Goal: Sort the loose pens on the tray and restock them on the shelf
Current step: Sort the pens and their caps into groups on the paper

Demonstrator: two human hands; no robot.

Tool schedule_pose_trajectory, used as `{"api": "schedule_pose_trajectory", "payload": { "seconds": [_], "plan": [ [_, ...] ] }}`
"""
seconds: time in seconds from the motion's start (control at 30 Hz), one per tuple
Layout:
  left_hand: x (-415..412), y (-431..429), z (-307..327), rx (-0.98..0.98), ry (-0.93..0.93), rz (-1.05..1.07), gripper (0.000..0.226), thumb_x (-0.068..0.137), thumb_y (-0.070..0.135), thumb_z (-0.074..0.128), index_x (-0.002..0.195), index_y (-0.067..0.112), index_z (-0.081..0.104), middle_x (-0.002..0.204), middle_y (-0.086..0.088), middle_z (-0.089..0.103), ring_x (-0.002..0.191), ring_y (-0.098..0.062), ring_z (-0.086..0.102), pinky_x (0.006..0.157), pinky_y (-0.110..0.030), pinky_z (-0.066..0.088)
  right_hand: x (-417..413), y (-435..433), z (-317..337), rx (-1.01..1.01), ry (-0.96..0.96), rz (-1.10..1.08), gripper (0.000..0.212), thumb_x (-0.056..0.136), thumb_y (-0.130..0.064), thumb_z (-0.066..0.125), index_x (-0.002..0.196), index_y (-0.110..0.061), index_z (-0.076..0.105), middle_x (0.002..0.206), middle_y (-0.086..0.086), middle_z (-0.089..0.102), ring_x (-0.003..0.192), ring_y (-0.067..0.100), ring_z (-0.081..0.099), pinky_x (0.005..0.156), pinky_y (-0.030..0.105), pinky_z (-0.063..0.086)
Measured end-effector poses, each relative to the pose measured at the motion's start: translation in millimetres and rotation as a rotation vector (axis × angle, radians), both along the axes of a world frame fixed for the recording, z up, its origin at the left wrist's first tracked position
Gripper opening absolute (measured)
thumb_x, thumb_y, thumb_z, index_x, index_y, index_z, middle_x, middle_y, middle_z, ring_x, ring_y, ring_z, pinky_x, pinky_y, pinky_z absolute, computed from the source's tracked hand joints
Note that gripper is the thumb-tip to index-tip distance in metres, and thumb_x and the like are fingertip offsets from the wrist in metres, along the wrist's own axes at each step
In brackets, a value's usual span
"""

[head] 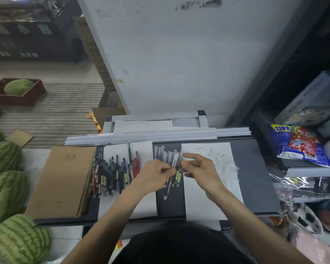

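Observation:
On the dark grey tray [255, 168] lie several dark pens and red pens in a row [112, 172] at the left, on white paper. A second row of clear-barrelled pens [164, 153] lies at the middle. My left hand [154, 174] pinches one clear pen [169, 184], whose lower end points down towards me. My right hand [200, 166] pinches a small pale piece, possibly a cap, at the pen's upper end [183, 156]. Both hands meet above the clear pens.
A stack of brown notebooks [63, 180] lies on the tray's left part. White strips [156, 135] run along the tray's far edge. Watermelons [6, 191] sit on the floor at the left. Bagged goods [301, 145] and boxes crowd the shelf on the right.

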State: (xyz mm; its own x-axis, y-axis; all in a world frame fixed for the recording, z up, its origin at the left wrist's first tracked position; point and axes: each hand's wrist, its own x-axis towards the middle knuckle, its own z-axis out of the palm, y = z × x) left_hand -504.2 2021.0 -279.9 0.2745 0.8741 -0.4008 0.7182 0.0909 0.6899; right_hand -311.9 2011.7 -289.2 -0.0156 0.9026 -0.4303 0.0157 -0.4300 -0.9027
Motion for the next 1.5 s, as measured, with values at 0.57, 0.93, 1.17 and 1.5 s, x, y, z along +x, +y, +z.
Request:
{"api": "schedule_pose_trajectory", "payload": {
  "seconds": [0.57, 0.93, 1.17, 1.5],
  "plan": [
    [30.7, 60.6, -57.3, 0.043, 0.385, 0.052, 0.026, 0.1, 0.028, 0.056, 0.083, 0.009, 0.058, 0.078, -0.003, 0.059, 0.092, -0.031, 0.069, 0.079, -0.035, 0.056, 68.0, -10.2, -51.0, -0.021, -1.103, 0.345, 0.032, 0.097, -0.026, 0.05, 0.126, -0.025, 0.063, 0.114, -0.009, 0.072, 0.099, 0.02, 0.067, 0.079, 0.033, 0.053],
    [23.1, 60.2, -60.8, 0.083, 0.434, 0.043, 0.041, 0.103, 0.036, 0.059, 0.121, 0.0, 0.066, 0.125, -0.017, 0.069, 0.12, -0.034, 0.065, 0.096, -0.041, 0.057, 43.1, 21.8, -61.0, 0.056, -1.212, 0.471, 0.024, 0.1, -0.03, 0.053, 0.118, -0.016, 0.061, 0.112, 0.004, 0.069, 0.1, 0.029, 0.065, 0.077, 0.034, 0.051],
    [-22.4, 40.0, -67.2, 0.079, 0.42, 0.199, 0.047, 0.099, 0.035, 0.064, 0.061, 0.013, 0.047, 0.058, -0.003, 0.055, 0.059, -0.025, 0.06, 0.057, -0.031, 0.051, 28.3, 29.2, -61.3, 0.092, -1.335, 0.549, 0.023, 0.097, -0.018, 0.052, 0.119, -0.011, 0.058, 0.114, 0.007, 0.067, 0.102, 0.031, 0.067, 0.073, 0.033, 0.042],
    [-79.3, 8.2, -73.7, -0.016, 0.416, 0.478, 0.02, 0.094, 0.029, 0.073, 0.08, 0.014, 0.069, 0.069, 0.001, 0.07, 0.056, -0.012, 0.07, 0.05, -0.025, 0.056, 4.7, 33.0, -46.2, 0.138, -1.263, 0.528, 0.015, 0.09, -0.012, 0.053, 0.104, -0.01, 0.058, 0.109, 0.008, 0.066, 0.096, 0.032, 0.065, 0.071, 0.032, 0.043]
  ]
}}
